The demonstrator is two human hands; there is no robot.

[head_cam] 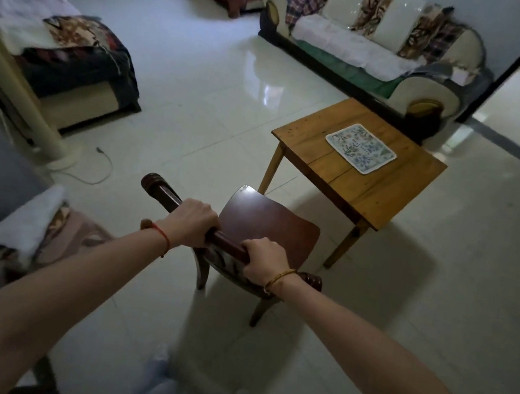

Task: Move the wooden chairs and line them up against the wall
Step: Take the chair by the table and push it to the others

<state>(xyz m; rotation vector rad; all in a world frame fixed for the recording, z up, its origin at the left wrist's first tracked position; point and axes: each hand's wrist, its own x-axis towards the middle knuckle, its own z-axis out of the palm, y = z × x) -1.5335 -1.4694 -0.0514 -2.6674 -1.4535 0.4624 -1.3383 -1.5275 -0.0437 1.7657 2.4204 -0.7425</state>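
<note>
A dark reddish-brown wooden chair stands in front of me on the tiled floor, seen from behind and above. Both my hands grip its top back rail. My left hand wraps the rail left of centre, a red string on the wrist. My right hand closes on the rail further right, a braided band on the wrist. The seat points toward the small table. Two rear legs show below the seat; the front legs are hidden.
A light wooden table with a floral mat stands just beyond the chair on the right. A sofa lines the far wall, armchairs sit at left, and a cable lies on the floor.
</note>
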